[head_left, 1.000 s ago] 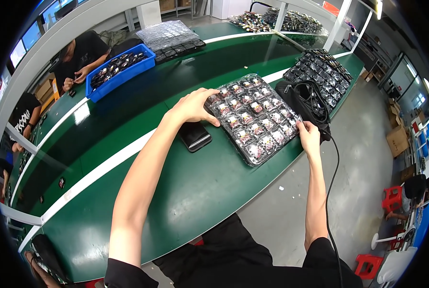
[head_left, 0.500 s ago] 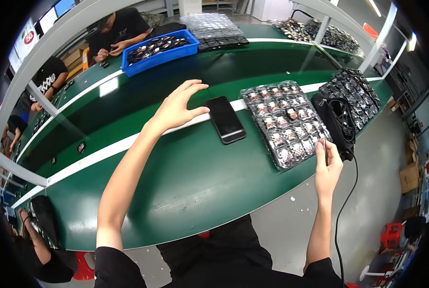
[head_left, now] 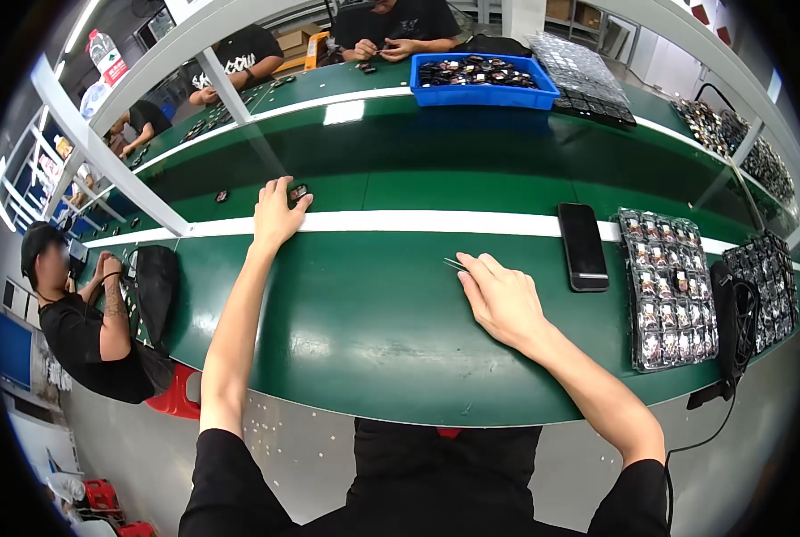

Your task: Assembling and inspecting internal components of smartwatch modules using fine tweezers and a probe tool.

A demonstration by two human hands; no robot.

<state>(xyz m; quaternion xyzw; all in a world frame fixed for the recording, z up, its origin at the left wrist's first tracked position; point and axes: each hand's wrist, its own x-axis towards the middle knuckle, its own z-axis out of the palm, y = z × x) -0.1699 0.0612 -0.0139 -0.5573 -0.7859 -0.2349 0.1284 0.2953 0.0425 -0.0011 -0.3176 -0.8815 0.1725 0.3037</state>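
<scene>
Left hand: at partly covered dark part, cannot tell grip | Right hand: grasping tweezers, handle hidden

My shirt is black, and its short sleeves are loose and black too. I have black pants on. My hands are bare.

Bright, even light here, a lit ceiling tube at upper left! White glare flares on the green work surface, softer sheen nearer; tweezers catch pale light. Fisheye curves the front edge, and the rim drops to black.
</scene>
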